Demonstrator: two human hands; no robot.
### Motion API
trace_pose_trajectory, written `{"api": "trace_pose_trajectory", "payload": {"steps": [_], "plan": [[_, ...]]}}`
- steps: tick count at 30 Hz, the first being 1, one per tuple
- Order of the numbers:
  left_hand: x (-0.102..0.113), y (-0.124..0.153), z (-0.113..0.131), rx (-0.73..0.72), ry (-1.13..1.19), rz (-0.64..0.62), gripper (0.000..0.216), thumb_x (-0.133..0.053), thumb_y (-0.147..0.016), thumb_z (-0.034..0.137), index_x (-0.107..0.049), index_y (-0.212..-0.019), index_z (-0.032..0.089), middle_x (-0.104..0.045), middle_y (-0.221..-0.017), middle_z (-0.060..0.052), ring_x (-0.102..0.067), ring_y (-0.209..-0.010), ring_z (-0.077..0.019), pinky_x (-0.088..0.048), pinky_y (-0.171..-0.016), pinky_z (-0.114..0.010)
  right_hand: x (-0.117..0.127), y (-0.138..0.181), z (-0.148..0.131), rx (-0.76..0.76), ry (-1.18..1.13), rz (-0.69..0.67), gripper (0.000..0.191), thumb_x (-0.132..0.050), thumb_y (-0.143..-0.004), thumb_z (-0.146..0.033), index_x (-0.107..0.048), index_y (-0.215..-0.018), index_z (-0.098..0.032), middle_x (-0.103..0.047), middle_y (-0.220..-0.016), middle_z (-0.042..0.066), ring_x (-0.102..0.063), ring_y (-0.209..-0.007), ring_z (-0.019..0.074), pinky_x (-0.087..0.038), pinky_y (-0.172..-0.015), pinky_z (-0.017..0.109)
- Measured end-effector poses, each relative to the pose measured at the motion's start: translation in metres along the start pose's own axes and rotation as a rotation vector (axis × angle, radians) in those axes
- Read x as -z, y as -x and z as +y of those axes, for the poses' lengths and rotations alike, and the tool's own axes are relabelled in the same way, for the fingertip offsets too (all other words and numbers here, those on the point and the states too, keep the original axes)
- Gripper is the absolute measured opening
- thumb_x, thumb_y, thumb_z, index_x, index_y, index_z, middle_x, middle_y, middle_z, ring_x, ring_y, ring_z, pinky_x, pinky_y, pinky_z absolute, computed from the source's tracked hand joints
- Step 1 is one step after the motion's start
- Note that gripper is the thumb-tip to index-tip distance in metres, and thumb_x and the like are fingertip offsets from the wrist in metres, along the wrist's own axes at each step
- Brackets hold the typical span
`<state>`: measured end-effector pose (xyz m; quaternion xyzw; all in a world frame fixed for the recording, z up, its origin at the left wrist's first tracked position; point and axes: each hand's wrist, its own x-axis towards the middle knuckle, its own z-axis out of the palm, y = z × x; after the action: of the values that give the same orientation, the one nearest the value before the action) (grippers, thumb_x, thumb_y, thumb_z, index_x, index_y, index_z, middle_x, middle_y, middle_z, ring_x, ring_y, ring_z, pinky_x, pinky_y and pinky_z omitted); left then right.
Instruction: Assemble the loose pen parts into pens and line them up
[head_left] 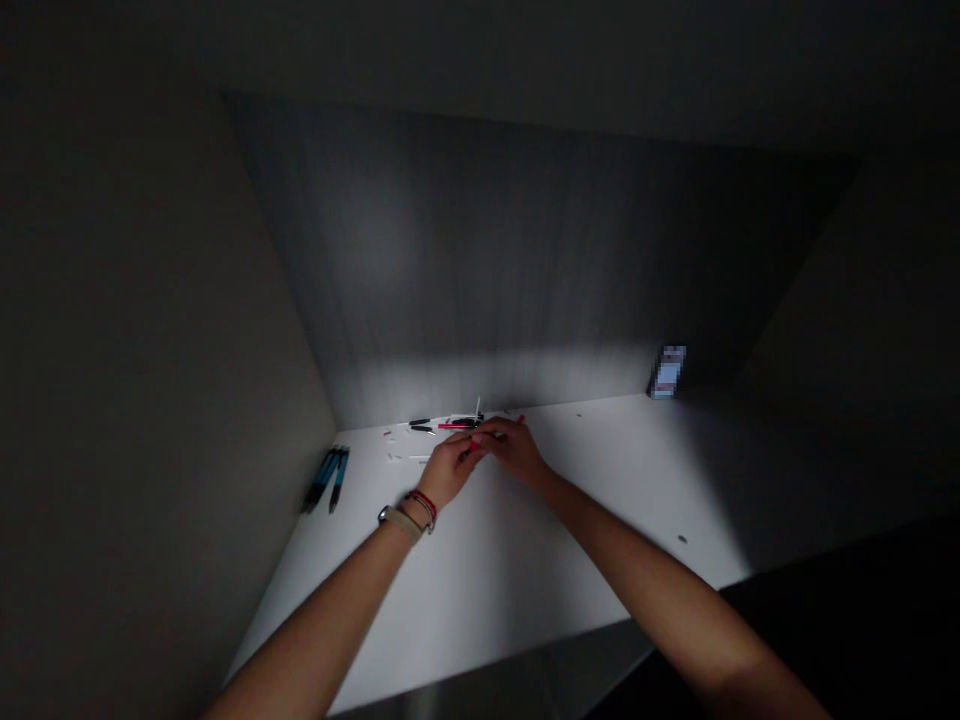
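My left hand and my right hand meet over the far middle of the white table, fingertips closed together. Between them is a slim red pen part, mostly covered by the fingers. A red tip sticks out behind my right hand; whether it belongs to the same piece I cannot tell. Just beyond the hands lie another red pen barrel, black pen pieces and thin white sticks. One white stick points upward behind the fingers. My left wrist wears a watch and bracelets.
Several blue-and-black pens lie at the table's left edge by the side wall. A phone leans against the back panel at the right. A small dark disc lies on the white table near the right arm.
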<state>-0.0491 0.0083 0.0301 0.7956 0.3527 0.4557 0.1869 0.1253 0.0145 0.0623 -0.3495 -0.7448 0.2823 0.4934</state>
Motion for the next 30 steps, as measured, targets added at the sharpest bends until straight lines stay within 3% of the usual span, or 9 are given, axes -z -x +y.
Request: {"api": "trace_pose_trajectory", "payload": {"steps": [7, 15, 19, 23, 27, 30], "plan": [[-0.001, 0.000, -0.004, 0.050, 0.016, 0.012, 0.030, -0.055, -0.098, 0.039, -0.077, -0.102, 0.018, -0.071, -0.094, -0.009, -0.064, -0.082, -0.0177, -0.051, -0.073, -0.029, -0.004, 0.001, 0.012, -0.039, -0.022, -0.015, 0.029, -0.074, -0.082, -0.037, -0.076, -0.107, -0.022, -0.077, -0.099, 0.005, -0.072, -0.089, 0.0214, -0.055, -0.074, 0.029], [0.008, -0.003, -0.003, 0.005, -0.059, 0.030, 0.031, -0.060, -0.096, 0.041, -0.077, -0.111, 0.021, -0.071, -0.106, -0.011, -0.066, -0.095, -0.0216, -0.054, -0.083, -0.032, -0.002, -0.001, 0.019, -0.074, -0.032, 0.103, 0.022, -0.070, -0.084, -0.038, -0.074, -0.097, -0.020, -0.076, -0.092, 0.006, -0.071, -0.083, 0.0202, -0.057, -0.074, 0.031], [0.026, -0.003, -0.004, 0.049, -0.303, 0.043, 0.033, -0.050, -0.099, 0.028, -0.075, -0.120, 0.026, -0.070, -0.106, -0.008, -0.066, -0.094, -0.0206, -0.053, -0.086, -0.030, -0.001, -0.003, 0.024, -0.077, -0.026, 0.139, 0.022, -0.069, -0.084, -0.039, -0.073, -0.093, -0.019, -0.076, -0.089, 0.007, -0.072, -0.083, 0.0209, -0.058, -0.075, 0.032], [0.047, -0.001, -0.009, 0.179, -0.494, 0.052, 0.041, -0.054, -0.089, 0.014, -0.074, -0.122, 0.027, -0.070, -0.105, -0.008, -0.068, -0.089, -0.0205, -0.052, -0.080, -0.026, -0.007, -0.003, 0.022, -0.063, -0.003, 0.122, 0.018, -0.068, -0.084, -0.035, -0.073, -0.093, -0.020, -0.076, -0.086, 0.005, -0.072, -0.080, 0.0198, -0.058, -0.071, 0.031], [0.075, 0.004, -0.025, 0.267, -0.524, 0.027, 0.040, -0.055, -0.082, 0.010, -0.079, -0.110, 0.026, -0.073, -0.108, -0.009, -0.070, -0.093, -0.0230, -0.052, -0.089, -0.029, -0.013, -0.003, 0.017, -0.085, 0.023, 0.082, 0.013, -0.067, -0.084, -0.029, -0.073, -0.091, -0.021, -0.076, -0.086, 0.005, -0.072, -0.075, 0.0170, -0.057, -0.067, 0.027], [0.101, 0.011, -0.041, 0.283, -0.450, -0.078, 0.039, -0.057, -0.077, 0.013, -0.081, -0.105, 0.025, -0.076, -0.109, -0.008, -0.070, -0.098, -0.0244, -0.051, -0.096, -0.033, -0.013, -0.004, 0.016, -0.096, 0.044, 0.079, 0.012, -0.068, -0.083, -0.029, -0.072, -0.089, -0.020, -0.076, -0.085, 0.005, -0.072, -0.078, 0.0169, -0.056, -0.069, 0.027]]}}
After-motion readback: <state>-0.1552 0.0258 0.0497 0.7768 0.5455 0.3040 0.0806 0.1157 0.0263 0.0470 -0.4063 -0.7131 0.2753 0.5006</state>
